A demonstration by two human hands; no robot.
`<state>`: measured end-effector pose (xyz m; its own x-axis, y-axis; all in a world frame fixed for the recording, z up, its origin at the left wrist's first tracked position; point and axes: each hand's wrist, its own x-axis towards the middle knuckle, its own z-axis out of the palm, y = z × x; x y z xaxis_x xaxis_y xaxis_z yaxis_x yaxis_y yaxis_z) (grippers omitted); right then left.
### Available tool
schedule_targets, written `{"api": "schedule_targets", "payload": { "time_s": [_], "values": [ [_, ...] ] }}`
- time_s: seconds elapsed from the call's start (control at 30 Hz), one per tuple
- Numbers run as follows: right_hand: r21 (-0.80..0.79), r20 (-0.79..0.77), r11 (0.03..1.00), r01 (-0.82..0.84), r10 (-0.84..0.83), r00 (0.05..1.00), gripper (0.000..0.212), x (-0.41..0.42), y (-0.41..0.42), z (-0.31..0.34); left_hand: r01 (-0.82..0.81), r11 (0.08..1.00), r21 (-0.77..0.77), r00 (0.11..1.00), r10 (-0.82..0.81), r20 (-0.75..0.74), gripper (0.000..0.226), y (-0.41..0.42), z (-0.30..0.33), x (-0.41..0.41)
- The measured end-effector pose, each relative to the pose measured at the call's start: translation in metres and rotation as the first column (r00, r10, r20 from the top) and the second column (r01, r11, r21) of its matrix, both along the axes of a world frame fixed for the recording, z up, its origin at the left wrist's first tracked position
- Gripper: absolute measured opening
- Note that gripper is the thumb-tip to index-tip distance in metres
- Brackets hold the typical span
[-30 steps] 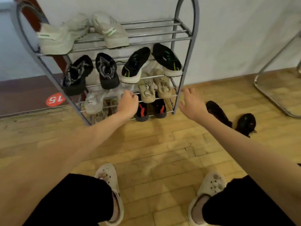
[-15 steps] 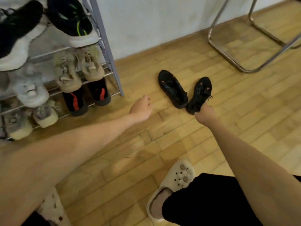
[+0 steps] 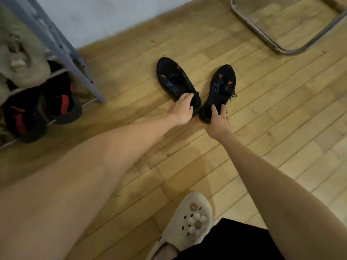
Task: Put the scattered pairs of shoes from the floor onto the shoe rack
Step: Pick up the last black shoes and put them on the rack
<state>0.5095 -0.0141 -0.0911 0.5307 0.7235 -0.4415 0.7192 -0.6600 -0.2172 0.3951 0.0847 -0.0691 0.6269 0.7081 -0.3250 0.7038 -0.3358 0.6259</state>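
Chrome tube frame far right; cream clog near.

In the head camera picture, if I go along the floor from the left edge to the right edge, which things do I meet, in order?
Shoe rack → left black shoe, gripped at the heel by the left hand → right black shoe, gripped at the heel by the right hand → metal chair frame.

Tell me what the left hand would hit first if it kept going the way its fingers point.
Nothing new: the left hand already grips the heel of the left black sneaker. Further on, it would run along that shoe toward the toe, then probably bare floor up to the wall; depth is unclear.
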Motion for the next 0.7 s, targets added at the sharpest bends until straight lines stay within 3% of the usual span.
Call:
{"api": "schedule_targets", "payload": {
  "time_s": [0.3,0.47,0.7],
  "values": [
    [0.064,0.058,0.996,-0.056,0.052,0.997,0.049,0.010,0.008,-0.017,-0.100,0.993,0.055,0.994,0.102,-0.039,0.041,0.019,-0.019,0.028],
    [0.023,0.028,0.998,-0.065,0.064,0.998,0.040,-0.006,0.002,-0.008,-0.196,0.979,0.052,0.980,0.197,-0.009,0.037,0.007,-0.018,-0.017],
    [-0.070,0.039,0.983,-0.167,0.170,0.985,0.026,-0.045,-0.035,0.004,-0.207,0.978,0.017,0.978,0.207,-0.008,0.022,-0.033,-0.015,-0.116]
  ]
}}
